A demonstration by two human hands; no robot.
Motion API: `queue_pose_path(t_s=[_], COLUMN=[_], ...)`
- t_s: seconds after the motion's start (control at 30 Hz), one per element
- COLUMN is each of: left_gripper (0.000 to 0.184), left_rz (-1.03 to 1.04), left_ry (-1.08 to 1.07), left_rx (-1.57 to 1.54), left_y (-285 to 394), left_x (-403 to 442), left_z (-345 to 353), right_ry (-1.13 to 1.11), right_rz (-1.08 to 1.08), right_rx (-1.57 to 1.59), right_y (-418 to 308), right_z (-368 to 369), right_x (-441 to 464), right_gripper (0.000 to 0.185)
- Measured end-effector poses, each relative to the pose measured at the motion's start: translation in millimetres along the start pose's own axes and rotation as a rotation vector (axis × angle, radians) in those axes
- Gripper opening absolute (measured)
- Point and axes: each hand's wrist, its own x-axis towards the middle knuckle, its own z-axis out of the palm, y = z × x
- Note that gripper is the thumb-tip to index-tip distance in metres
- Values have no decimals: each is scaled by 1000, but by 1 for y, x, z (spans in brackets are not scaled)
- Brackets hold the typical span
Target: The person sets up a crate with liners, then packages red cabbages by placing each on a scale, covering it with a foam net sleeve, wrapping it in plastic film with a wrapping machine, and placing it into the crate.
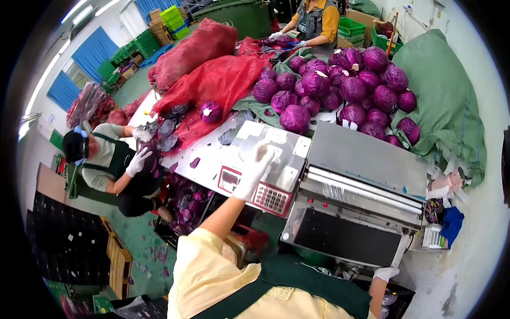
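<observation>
My left hand [257, 169], in a white glove, reaches over the weighing scale [245, 144]. Its fingers look curled in above the weighing plate, and whatever they may hold is hidden. Below the wrist is the scale's red-edged keypad [272, 198]. My right hand [385, 273], also gloved, is low at the front right corner of the film wrapping machine [366, 154]. It hangs above a black crate [399, 300] with wrapped round pieces in it; its fingers are too small and unclear to read. Clear film lies on the machine's rollers [366, 192].
Red cabbages [316, 83] are heaped behind the machine on green sacking [446, 90]. A red mesh sack [194, 50] lies farther left. One co-worker [109, 159] handles a cabbage at left; another person [319, 24] works at the back. Leaves fill a crate [186, 204] below.
</observation>
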Motion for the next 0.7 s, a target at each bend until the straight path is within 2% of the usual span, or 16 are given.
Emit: queue_pose_path(t_s=[0.07,0.13,0.2,0.27,0.33,0.43,0.53,0.57,0.6,0.67,0.7], left_gripper=[55,66,83,97,114,127,128,122,122,115,111], left_rz=[72,431,571,547,506,435,321,318,309,387,362], left_ry=[3,124,101,16,-12,-64,-195,-226,-218,-214,-148], left_rx=[-5,267,465,488,642,849,931,629,622,400,357], left_y=[-26,-72,-23,-17,-19,-18,-35,-53,-69,-62,-57], left_x=[87,184,217,269,318,369,390,397,407,405,396], left_z=[2,25,61,91,114,133,138,141,147,142,147], right_ry=[38,59,75,82,90,108,146,158,181,211,219], right_rz=[-40,-73,-95,-118,-122,-121,-101,-99,-87,-69,-58], right_rx=[21,34,45,47,50,36,-3,-21,-38,-53,-64], right_y=[7,11,14,17,17,18,19,16,16,15,16], right_z=[6,14,20,27,26,23,19,21,19,20,20], right_x=[3,6,7,13,16,23,30,32,33,36,37], right_gripper=[69,69,68,68,68,68,67,67,67,67,67])
